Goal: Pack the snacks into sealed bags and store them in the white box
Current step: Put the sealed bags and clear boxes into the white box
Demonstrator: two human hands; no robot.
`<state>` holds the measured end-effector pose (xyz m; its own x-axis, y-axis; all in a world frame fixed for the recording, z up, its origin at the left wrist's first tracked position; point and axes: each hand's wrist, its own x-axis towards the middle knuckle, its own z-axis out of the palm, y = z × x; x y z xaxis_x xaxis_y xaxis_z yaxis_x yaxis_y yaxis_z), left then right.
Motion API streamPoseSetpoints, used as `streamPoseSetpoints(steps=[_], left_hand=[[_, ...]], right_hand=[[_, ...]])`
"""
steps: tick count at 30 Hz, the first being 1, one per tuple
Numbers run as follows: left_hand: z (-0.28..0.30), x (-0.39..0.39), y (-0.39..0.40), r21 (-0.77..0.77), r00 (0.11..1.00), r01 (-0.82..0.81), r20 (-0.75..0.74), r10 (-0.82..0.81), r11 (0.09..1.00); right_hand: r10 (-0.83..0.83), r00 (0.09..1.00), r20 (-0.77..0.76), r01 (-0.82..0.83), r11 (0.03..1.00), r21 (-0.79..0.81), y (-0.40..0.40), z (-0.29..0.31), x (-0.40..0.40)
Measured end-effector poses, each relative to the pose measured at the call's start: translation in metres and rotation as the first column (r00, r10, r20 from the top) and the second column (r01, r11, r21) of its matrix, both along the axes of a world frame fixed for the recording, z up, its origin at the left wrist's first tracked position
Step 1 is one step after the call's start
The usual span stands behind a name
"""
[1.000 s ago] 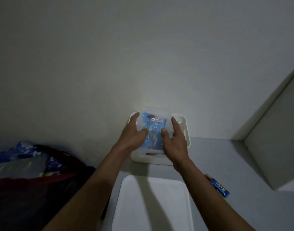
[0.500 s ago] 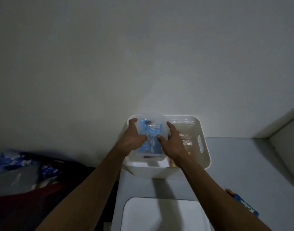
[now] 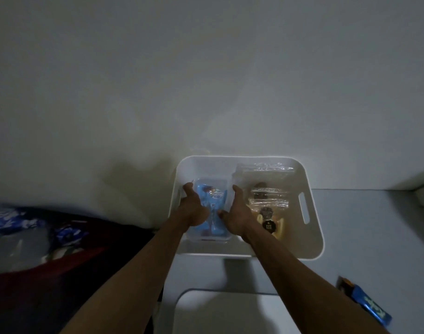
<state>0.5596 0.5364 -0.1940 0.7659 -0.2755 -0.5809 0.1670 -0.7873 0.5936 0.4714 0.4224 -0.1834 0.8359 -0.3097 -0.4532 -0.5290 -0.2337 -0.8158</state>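
A dim, head-height view looks down over a pale grey table [image 3: 350,237] that meets a plain white wall. Nearest the viewer, at the bottom edge, lies a flat white lid [image 3: 220,314] with rounded corners. To its right, a blue snack bar wrapper [image 3: 370,307] rests on the table, well apart from everything else. At the far left sits a dark red bag [image 3: 49,273] with blue printed packaging bunched at its top.

Two bare forearms reach forward from the bottom of the view into the white box [image 3: 312,247], which stands against the wall. The left hand [image 3: 193,212] and the right hand [image 3: 237,214] grip the two sides of a clear sealed bag [image 3: 214,227] holding a blue snack packet. Both hands are partly closed, fingers curled round the bag's edges and thumbs pressing its front. The bag sits in the left half of the box, low between the walls.

In the right half of the box lie other clear bags of snacks [image 3: 268,208], overlapping one another, with dark and yellow items inside. A slotted handle opening shows in the box's right wall.
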Motion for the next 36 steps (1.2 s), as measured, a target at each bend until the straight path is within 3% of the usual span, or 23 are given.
streamPoseSetpoints(steps=[4, 10, 16, 21, 27, 33, 36], left_hand=[[-0.004, 0.003, -0.004, -0.036, 0.998, -0.058, -0.040, 0.056, 0.998], [-0.005, 0.000, -0.001, -0.006, 1.000, 0.005, 0.025, -0.004, 1.000], [-0.001, -0.012, 0.001, 0.039, 0.952, 0.088, 0.289, -0.096, 0.995], [0.035, -0.033, 0.006, 0.021, 0.935, 0.060, 0.349, -0.063, 0.998], [0.080, -0.070, 0.020, -0.124, 0.889, 0.057, 0.458, 0.006, 0.991], [0.107, -0.140, 0.039, -0.323, 0.832, 0.098, 0.545, 0.100, 0.941], [0.107, -0.186, 0.043, -0.396, 0.832, 0.123, 0.541, 0.123, 0.910]], right_hand=[[0.020, 0.999, -0.027, -0.020, 1.000, 0.016, -0.001, -0.004, 0.004], [0.029, 0.999, -0.033, -0.028, 0.999, 0.028, -0.002, -0.008, 0.003], [0.026, 1.000, -0.006, -0.026, 0.999, 0.029, -0.002, 0.003, -0.003], [0.013, 1.000, -0.028, -0.016, 0.996, -0.090, -0.002, 0.024, -0.020], [-0.068, 0.993, 0.101, 0.087, 0.977, -0.197, 0.001, 0.066, -0.061], [-0.234, 0.929, 0.286, 0.279, 0.952, -0.125, 0.003, 0.103, -0.162], [-0.294, 0.912, 0.285, 0.334, 0.937, -0.104, -0.004, 0.109, -0.233]])
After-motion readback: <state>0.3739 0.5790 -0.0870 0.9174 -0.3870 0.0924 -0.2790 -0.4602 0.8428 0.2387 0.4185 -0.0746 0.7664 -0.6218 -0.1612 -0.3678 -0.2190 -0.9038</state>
